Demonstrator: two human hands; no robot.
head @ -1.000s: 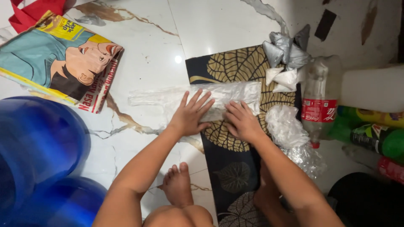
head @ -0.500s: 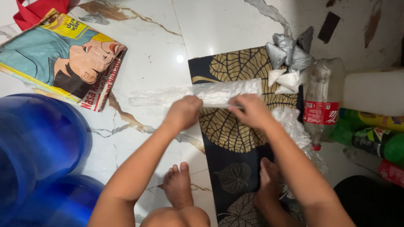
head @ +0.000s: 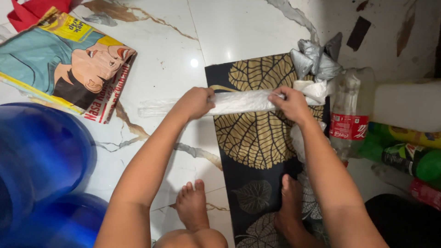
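Note:
A clear plastic bag (head: 241, 102), folded into a long narrow strip, stretches across the floor and a black mat with gold leaves (head: 257, 138). My left hand (head: 196, 102) grips the strip near its middle. My right hand (head: 288, 103) grips its right end. The strip's left tail (head: 154, 109) lies flat on the white marble floor. Small folded plastic triangles, grey (head: 314, 59) and white (head: 317, 89), sit in a pile just beyond my right hand.
A clear empty bottle with a red label (head: 349, 115) lies right of the mat, beside green bottles (head: 413, 156) and crumpled clear plastic (head: 298, 138). A printed bag with a drawn face (head: 69, 64) lies at top left. Big blue water jugs (head: 41, 160) stand at left. My bare feet (head: 193, 206) are below.
My hands went from pressing the bag flat to gripping it. The bag is folded narrower, and both hands have shifted away from me, the right one toward the bag's right end.

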